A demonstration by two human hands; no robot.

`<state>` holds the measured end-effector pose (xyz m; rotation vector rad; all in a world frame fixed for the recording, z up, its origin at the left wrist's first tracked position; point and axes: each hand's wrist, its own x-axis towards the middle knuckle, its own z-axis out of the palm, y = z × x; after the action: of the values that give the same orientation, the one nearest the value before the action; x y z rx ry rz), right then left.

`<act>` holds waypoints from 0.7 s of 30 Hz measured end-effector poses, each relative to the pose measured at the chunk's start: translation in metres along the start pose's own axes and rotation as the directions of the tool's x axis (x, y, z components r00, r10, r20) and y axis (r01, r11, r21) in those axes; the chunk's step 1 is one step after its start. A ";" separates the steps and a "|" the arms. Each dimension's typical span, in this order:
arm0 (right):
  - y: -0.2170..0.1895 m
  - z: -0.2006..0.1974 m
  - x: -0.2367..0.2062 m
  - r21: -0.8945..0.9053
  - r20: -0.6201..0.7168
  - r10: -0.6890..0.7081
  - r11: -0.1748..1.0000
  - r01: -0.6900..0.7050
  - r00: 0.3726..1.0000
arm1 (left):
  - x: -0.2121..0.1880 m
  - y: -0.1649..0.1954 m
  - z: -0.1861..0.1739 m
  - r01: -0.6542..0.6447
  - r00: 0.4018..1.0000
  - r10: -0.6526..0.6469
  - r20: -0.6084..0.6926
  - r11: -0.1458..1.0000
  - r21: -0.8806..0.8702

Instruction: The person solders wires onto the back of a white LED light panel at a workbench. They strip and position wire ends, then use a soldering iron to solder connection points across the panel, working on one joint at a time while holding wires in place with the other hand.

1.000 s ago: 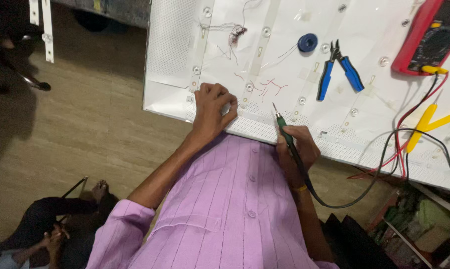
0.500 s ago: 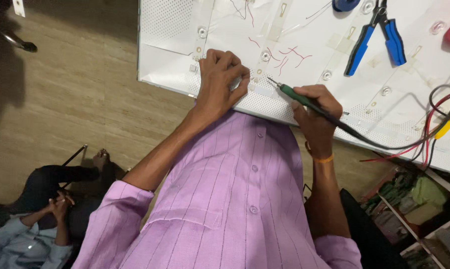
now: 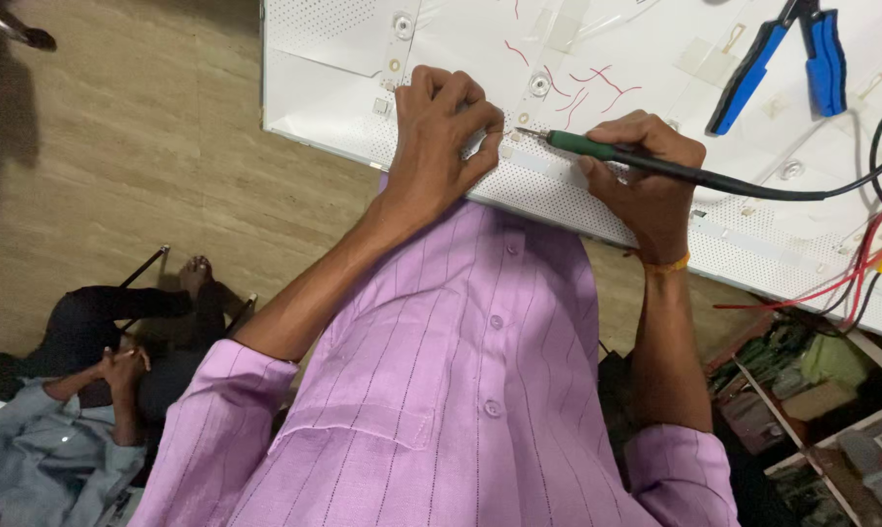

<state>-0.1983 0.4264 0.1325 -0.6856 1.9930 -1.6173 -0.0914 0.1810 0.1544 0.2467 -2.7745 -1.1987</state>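
My right hand (image 3: pixel 646 181) grips a soldering iron (image 3: pixel 597 149) with a green handle and a black cord. Its metal tip points left, toward my left hand. My left hand (image 3: pixel 441 137) rests curled on the near edge of a large white panel (image 3: pixel 324 44), its fingers pinching something small that I cannot make out. Thin red wires (image 3: pixel 582 83) lie on the panel just beyond both hands. Small round studs dot the panel around them.
Blue-handled pliers (image 3: pixel 782 49) lie on the panel at the far right. Red and black cables (image 3: pixel 856 278) trail off its right edge. Another person (image 3: pixel 80 410) sits on the tan floor at lower left. Shelves of clutter (image 3: pixel 812 390) stand at lower right.
The view has dropped and closed in on the hands. My right hand has swung the soldering iron from upright to nearly level, its tip now close to my left fingers.
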 end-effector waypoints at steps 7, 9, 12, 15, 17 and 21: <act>-0.003 -0.003 0.005 -0.139 0.058 -0.050 0.989 0.057 0.997 | 0.000 0.000 -0.002 -0.001 1.000 0.001 0.008 1.000 0.001; -0.005 -0.003 0.006 -0.133 0.069 -0.061 0.989 0.070 0.996 | 0.000 0.001 -0.003 0.001 1.000 -0.001 0.010 1.000 -0.004; -0.006 -0.004 0.006 -0.119 0.073 -0.061 0.990 0.069 0.995 | 0.000 0.002 -0.002 0.003 1.000 -0.003 0.008 1.000 0.003; -0.005 -0.005 0.006 -0.100 0.077 -0.048 0.993 0.055 0.996 | 0.000 0.002 -0.002 0.002 1.000 -0.002 0.007 1.000 0.011; -0.004 -0.005 0.007 -0.089 0.087 -0.049 0.994 0.056 0.995 | -0.001 0.001 -0.002 0.003 1.000 -0.003 0.008 1.000 0.006; -0.004 -0.006 0.008 -0.119 0.101 -0.069 0.990 0.081 0.992 | -0.001 0.002 -0.003 0.002 1.000 -0.002 -0.005 1.000 0.002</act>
<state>-0.2078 0.4250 0.1375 -0.8785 2.0315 -1.4823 -0.0907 0.1806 0.1579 0.2523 -2.7722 -1.1935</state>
